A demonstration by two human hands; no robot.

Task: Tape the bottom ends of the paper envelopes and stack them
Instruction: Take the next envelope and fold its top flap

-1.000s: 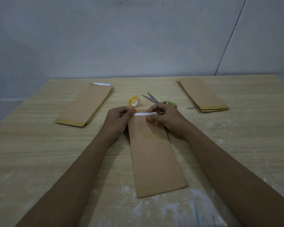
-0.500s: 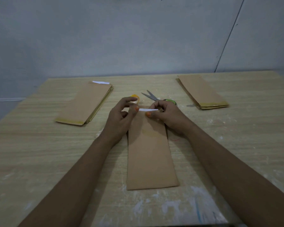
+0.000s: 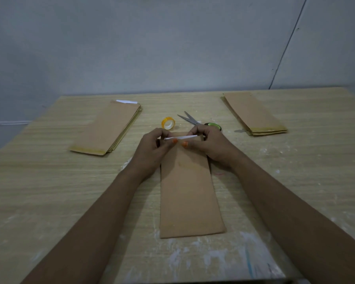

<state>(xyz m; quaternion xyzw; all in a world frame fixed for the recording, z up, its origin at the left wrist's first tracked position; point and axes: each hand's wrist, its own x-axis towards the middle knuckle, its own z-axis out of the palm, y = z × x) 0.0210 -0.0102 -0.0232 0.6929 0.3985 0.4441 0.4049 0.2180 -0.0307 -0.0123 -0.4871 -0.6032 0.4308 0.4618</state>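
From the head camera, the only view here, both arms reach in from the bottom of the frame to meet at the centre. The left hand (image 3: 152, 147) pinches the left end of a thin white strip (image 3: 180, 137), and the right hand (image 3: 208, 143) pinches its right end, so the strip is held level between them just above the far end of a brown paper envelope (image 3: 188, 187). That envelope lies flat and lengthwise on the tabletop (image 3: 49, 191), running from the hands down toward the bottom centre of the frame.

In the upper left sits a stack of envelopes (image 3: 109, 129) with a yellowish band along its near edge; a second stack (image 3: 254, 113) sits at the upper right, banded the same way. Just beyond the hands are a yellow tape roll (image 3: 168, 123) and scissors (image 3: 190, 119), both close by but untouched.

The step in hand looks to be laying the strip across the envelope's end. I cannot tell whether it is tape backing or the tape itself. To do it well, I would keep the strip taut and square to the envelope's long edges, lower it evenly, then press from the middle outward to avoid wrinkles, keeping the envelope from sliding on the smooth wood
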